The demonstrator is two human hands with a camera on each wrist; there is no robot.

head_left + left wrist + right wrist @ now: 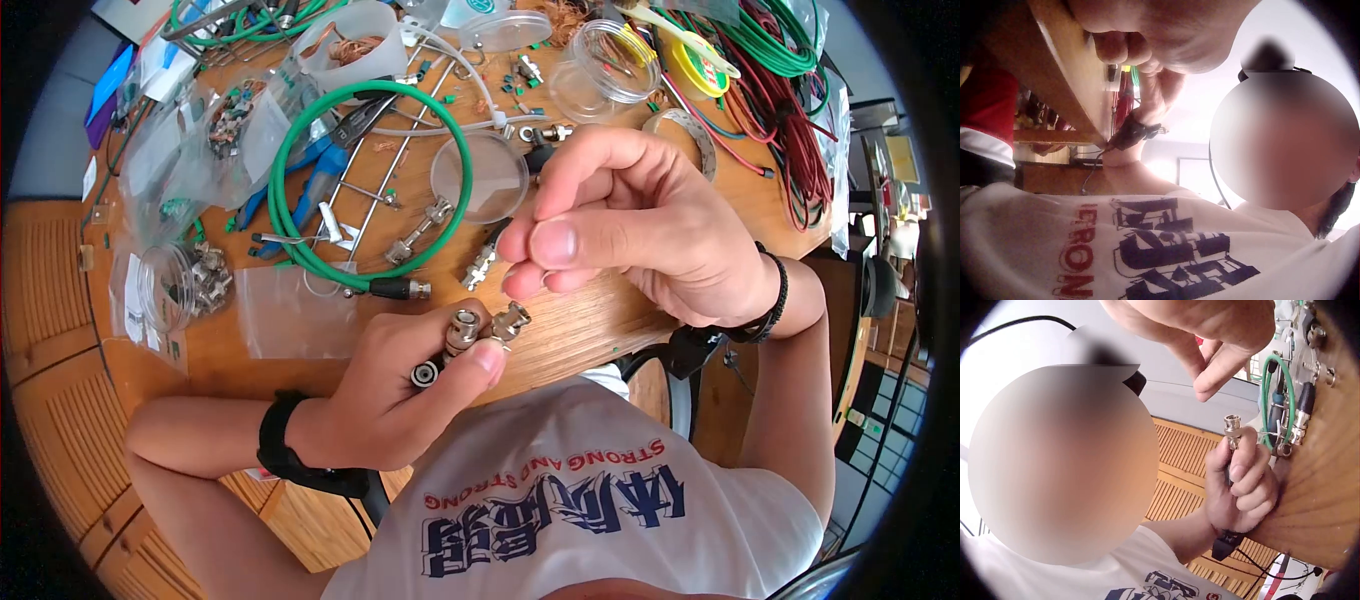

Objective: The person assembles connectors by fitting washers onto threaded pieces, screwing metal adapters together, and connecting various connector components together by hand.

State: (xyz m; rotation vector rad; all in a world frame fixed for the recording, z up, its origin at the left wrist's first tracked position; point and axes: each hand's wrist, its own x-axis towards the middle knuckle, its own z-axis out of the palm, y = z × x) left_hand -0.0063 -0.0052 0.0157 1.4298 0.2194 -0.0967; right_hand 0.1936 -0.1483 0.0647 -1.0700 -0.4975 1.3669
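Note:
In the head view my left hand (pixel 400 385) holds a bunch of silvery BNC connectors (pixel 463 330) between thumb and curled fingers. One connector (pixel 511 320) sticks out past the thumb tip, and a dark round connector end (pixel 425 375) shows under the fingers. From the right wrist view, a connector (pixel 1232 428) stands up out of the left hand (pixel 1244 481). My right hand (pixel 650 220) hovers just above and to the right, thumb and fingers loosely bent towards each other, nothing visible between them. Its fingertips are apart from the connectors.
Behind the hands lies a coiled green cable (pixel 470 165) with a black-booted connector (pixel 400 289). Blue-handled pliers (pixel 322 185), loose connectors (pixel 480 268), a clear lid (pixel 500 178) and a plastic bag (pixel 300 318) lie around it. Red wires (pixel 800 170) hang at right.

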